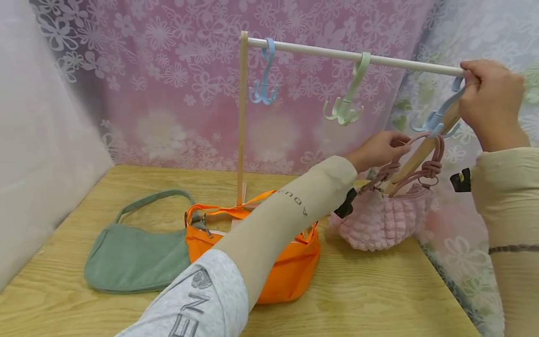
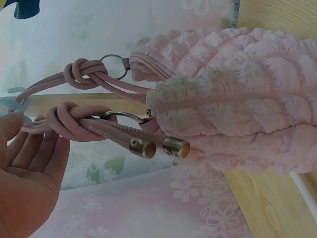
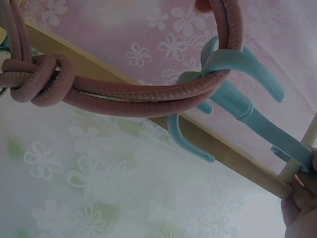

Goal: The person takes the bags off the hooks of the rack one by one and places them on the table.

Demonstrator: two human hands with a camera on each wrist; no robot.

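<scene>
My left hand (image 1: 381,150) pinches the knotted strap of a pink quilted handbag (image 1: 385,222) between thumb and fingers. The bag hangs tilted at the rack's right end, and the left wrist view shows its strap knots (image 2: 81,121) and gold-tipped cords. In the right wrist view the strap (image 3: 143,96) passes around a prong of the blue four-prong hook (image 3: 233,101). Above it, my right hand (image 1: 494,96) grips the right end of the white rod (image 1: 311,49), by the top of that hook. Part of the rack's right post is hidden behind the bag.
A light blue hook (image 1: 264,86) and a pale green hook (image 1: 345,103) hang along the rod. An orange bag (image 1: 290,274) lies on the wooden table (image 1: 370,295), partly behind my left arm, beside a green bag (image 1: 139,257). The rack's left post (image 1: 242,117) stands behind them.
</scene>
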